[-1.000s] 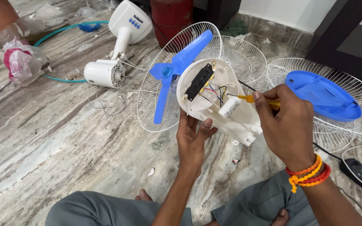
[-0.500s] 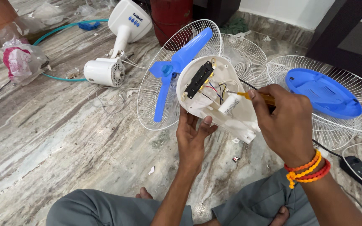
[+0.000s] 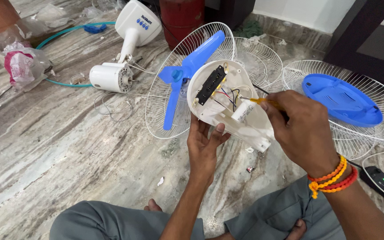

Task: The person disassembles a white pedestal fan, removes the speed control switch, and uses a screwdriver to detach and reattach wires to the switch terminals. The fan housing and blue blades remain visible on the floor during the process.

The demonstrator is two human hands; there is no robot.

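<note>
My left hand (image 3: 203, 146) holds up an opened white fan housing (image 3: 227, 100) from below, its inside facing me. Inside it I see a black switch block (image 3: 210, 84), thin coloured wires (image 3: 228, 95) and a small white cylinder capacitor (image 3: 244, 111). My right hand (image 3: 303, 131) grips a screwdriver with a yellow handle (image 3: 263, 102); its metal tip touches the inside of the housing next to the capacitor. Red, orange and yellow threads circle my right wrist.
A blue fan blade (image 3: 187, 73) lies in a white wire guard (image 3: 165, 95) behind the housing. More wire guards (image 3: 365, 129) and a blue cover (image 3: 341, 100) are at right. A white motor (image 3: 110, 76) and fan base (image 3: 138, 22) lie at left. A power strip (image 3: 381, 180) is near my right knee.
The housing has tilted slightly in my left hand, and the screwdriver tip has shifted a little inside it beside the capacitor.
</note>
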